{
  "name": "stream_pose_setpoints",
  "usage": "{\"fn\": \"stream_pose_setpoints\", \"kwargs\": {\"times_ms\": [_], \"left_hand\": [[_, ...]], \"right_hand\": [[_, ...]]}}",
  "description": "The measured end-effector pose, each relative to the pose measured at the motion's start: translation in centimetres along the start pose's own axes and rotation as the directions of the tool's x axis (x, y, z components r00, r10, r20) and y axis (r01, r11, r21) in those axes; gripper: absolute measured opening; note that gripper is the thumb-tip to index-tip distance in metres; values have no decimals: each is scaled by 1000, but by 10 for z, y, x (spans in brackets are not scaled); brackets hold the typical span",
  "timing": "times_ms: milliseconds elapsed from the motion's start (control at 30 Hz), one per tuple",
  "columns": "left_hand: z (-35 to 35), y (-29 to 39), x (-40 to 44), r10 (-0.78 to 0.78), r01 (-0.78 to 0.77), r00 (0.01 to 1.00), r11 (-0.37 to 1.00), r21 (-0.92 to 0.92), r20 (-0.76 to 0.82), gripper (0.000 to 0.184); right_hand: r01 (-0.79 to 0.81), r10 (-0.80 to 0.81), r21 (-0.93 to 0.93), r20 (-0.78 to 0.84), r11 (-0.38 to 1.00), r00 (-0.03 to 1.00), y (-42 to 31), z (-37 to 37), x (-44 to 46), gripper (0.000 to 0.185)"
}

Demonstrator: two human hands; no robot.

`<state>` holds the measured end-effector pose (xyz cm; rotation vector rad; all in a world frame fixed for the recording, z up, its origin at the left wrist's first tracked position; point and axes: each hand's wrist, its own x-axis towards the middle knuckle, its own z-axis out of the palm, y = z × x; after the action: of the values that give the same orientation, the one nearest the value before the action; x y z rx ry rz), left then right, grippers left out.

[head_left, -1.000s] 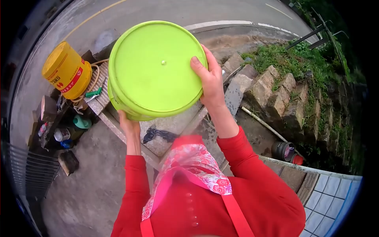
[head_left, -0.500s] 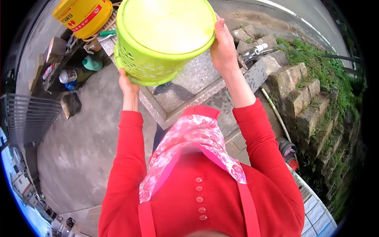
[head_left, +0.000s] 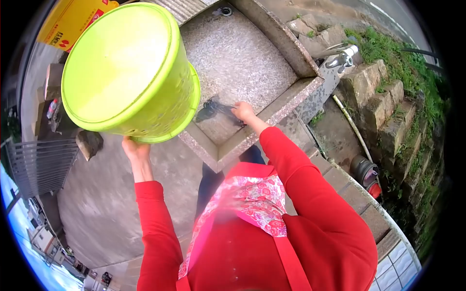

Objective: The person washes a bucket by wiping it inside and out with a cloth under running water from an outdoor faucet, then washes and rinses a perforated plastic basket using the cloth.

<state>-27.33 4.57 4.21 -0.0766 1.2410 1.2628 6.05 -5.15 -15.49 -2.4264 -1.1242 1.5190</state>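
Note:
My left hand holds a lime green plastic basket up on the left, gripping it from below. The basket's pale round face is turned towards me, and its pierced side wall shows at the right. My right hand reaches into a speckled stone sink, its fingers closed on a dark, thin, sheer sheet that looks like a plastic bag. This sheet lies crumpled in the near corner of the sink. The fingers of my left hand are partly hidden by the basket.
A metal tap stands right of the sink, and a drain lies at its far end. A yellow bucket is behind the basket. Stone steps with grass run along the right. Metal railings stand at the left.
The basket has moved left and towards me, out from over the sink. My right hand has let go of it and gone down to the dark sheet. More of the sink now shows.

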Motion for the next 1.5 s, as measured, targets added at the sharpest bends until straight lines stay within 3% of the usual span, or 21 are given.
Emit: {"fn": "stream_pose_setpoints", "kwargs": {"times_ms": [100, 133, 200, 267, 300, 333, 367, 433, 500, 567, 633, 700, 733, 833, 867, 967, 1067, 1167, 1200, 1400, 1500], "left_hand": [[-2, 7, -5, 82, -84, 996, 992, 94, 26, 45], [-13, 11, 1, 79, -80, 997, 993, 87, 17, 47], [-32, 16, 12, 69, -69, 998, 995, 72, -2, 49], [-39, 22, 11, 56, -58, 997, 998, 26, 54, 40], [-38, 26, 12, 52, -53, 995, 999, 1, 81, 36], [-38, 29, 16, 59, -61, 994, 998, 19, 90, 35], [-39, 32, 19, 64, -67, 993, 997, 36, 98, 34], [-49, 38, 23, 60, -66, 994, 996, 67, 92, 35], [-57, 41, 31, 44, -50, 997, 995, 85, 71, 37], [-51, 36, 32, 20, -23, 999, 996, 87, 37, 38], [-45, 30, 36, -9, 7, 999, 997, 77, 32, 41], [-48, 21, 44, -45, 41, 998, 997, 67, 54, 45], [-51, 16, 48, -50, 46, 997, 997, 66, 61, 45], [-51, 6, 51, -83, 80, 995, 996, 47, 53, 44], [-43, 2, 45, -107, 106, 994, 994, 30, 35, 44], [-25, -4, 33, -130, 130, 991, 991, 34, 5, 44], [-33, -7, 43, -141, 141, 990, 990, 28, 13, 43], [-47, -7, 54, -144, 144, 989, 989, 28, 30, 43], [-46, -9, 56, -147, 146, 988, 989, 29, 42, 43], [-36, -17, 55, -158, 158, 986, 987, 23, 43, 46], [-23, -19, 46, -185, 185, 982, 983, 15, 26, 46]], "right_hand": [[-195, 188, 1, -267, 981, 945, -4, 40, 24, 59], [-203, 235, 120, -386, 972, 892, -7, 64, 35, 61], [-308, 376, 221, -426, 925, 823, -29, 90, 41, 58], [-394, 411, 125, -393, 910, 823, -82, 92, 13, 55], [-382, 375, 62, -387, 922, 843, -101, 101, 6, 53], [-253, 220, -32, -400, 967, 890, -99, 120, 11, 43], [-121, 59, -129, -402, 984, 914, -99, 137, 16, 34], [267, -287, -106, -427, 958, 857, -89, 162, 21, 20], [277, -254, 141, -161, 951, 954, -85, 164, 20, 26], [135, -215, 473, 118, 870, 970, -76, 143, 5, 33], [-66, -231, 595, 409, 801, 883, -69, 126, -6, 44], [-253, -232, 528, 686, 811, 690, -64, 119, -16, 60], [-81, -137, 288, 662, 954, 736, -71, 116, -24, 73], [-4, -32, 207, 167, 978, 985, -56, 167, -35, 74], [-93, 48, 284, 160, 954, 986, -48, 178, -33, 75], [-148, 89, 473, 145, 869, 985, -55, 158, -58, 71], [-150, 171, 401, -16, 904, 985, -40, 170, -51, 80], [-264, 263, 522, 78, 811, 962, -47, 164, -48, 71], [-343, 274, 476, 210, 810, 939, -48, 160, -44, 66], [-126, 109, 177, 107, 976, 988, -68, 149, -60, 67], [-47, 25, 342, 69, 938, 997, -56, 171, -65, 61]]}}
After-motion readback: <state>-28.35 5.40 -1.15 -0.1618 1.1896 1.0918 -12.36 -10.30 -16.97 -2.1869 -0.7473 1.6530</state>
